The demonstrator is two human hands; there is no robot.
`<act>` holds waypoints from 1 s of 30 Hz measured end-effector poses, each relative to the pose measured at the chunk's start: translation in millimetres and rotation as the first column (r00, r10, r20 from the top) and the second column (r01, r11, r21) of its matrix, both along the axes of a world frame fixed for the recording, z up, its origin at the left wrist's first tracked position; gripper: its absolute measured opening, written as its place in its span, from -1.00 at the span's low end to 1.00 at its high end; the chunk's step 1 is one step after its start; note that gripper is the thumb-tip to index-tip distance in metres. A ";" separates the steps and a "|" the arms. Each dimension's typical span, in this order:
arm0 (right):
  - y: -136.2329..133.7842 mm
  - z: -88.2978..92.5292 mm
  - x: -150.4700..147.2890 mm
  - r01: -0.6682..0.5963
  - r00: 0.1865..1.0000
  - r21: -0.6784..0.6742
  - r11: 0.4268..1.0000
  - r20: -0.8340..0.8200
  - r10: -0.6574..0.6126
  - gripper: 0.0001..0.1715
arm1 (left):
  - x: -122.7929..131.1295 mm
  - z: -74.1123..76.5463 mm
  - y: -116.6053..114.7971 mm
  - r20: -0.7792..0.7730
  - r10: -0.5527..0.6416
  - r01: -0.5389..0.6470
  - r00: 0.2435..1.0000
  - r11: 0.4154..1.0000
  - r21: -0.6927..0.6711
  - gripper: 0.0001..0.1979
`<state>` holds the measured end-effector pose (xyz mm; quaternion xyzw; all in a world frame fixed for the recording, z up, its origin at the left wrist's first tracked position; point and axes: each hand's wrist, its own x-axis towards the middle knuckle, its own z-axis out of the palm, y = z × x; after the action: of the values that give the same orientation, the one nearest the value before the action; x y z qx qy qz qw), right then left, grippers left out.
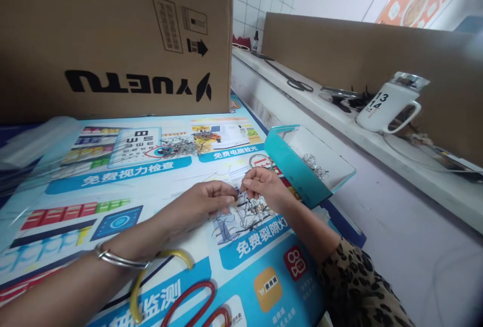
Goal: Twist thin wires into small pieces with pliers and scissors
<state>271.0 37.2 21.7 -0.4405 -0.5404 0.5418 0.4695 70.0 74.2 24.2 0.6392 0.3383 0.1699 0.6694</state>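
Observation:
My left hand (217, 197) is closed in a pinch over the table, thumb against fingertips. Opposite it, my right hand (262, 184) also pinches, its fingertips almost meeting the left ones. Something thin and dark shows between the two hands, too small to name. Just below them lies a loose pile of thin, wiry pieces (249, 214), some black and some pale. A second tangle of similar wiry pieces (181, 147) sits farther back on the printed table cover. More of them (313, 166) are inside an open teal box (294, 166) to the right.
Red tool handles (196, 299) and a yellow handle (138, 292) lie near my left forearm. A large cardboard box (151, 30) stands at the back left. On the right ledge are a white mug (388, 103) and black scissors (300, 85). Clear plastic (37, 141) lies far left.

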 end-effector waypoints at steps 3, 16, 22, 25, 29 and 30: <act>-4.6 1.5 -8.2 0.063 0.998 0.025 0.998 -0.002 -0.063 -0.79 | 10.5 -6.0 -12.9 0.134 0.035 -0.006 0.990 0.977 -0.215 -0.69; -10.8 2.3 -15.3 -0.059 0.989 0.029 0.998 0.141 0.054 -0.82 | -21.8 0.2 -11.3 -0.310 0.212 0.077 0.927 0.700 0.710 -0.73; -11.0 0.1 -19.3 -0.056 0.975 0.022 0.998 0.216 0.050 -0.75 | -26.5 -9.0 -17.2 -0.401 0.353 0.279 0.845 0.348 0.895 -0.71; -14.8 -3.1 -26.7 -0.033 0.964 0.029 0.999 0.266 0.024 -0.81 | -26.3 -10.5 -18.7 -0.386 0.410 0.341 0.826 0.181 0.923 -0.74; -16.1 -4.5 -28.3 -0.024 0.977 -0.117 0.993 0.206 0.048 -0.83 | -26.5 -8.1 -20.3 -0.372 0.419 0.424 0.828 -0.034 0.905 -0.76; -15.9 -4.5 -27.7 -0.038 0.982 -0.155 0.987 0.179 0.066 -0.81 | -26.5 -7.4 -20.7 -0.374 0.410 0.439 0.832 -0.074 0.896 -0.76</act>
<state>243.2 21.3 17.2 -0.5086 -0.5499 0.5505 0.3686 43.5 53.5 16.8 0.9373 0.2701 0.1596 -0.1520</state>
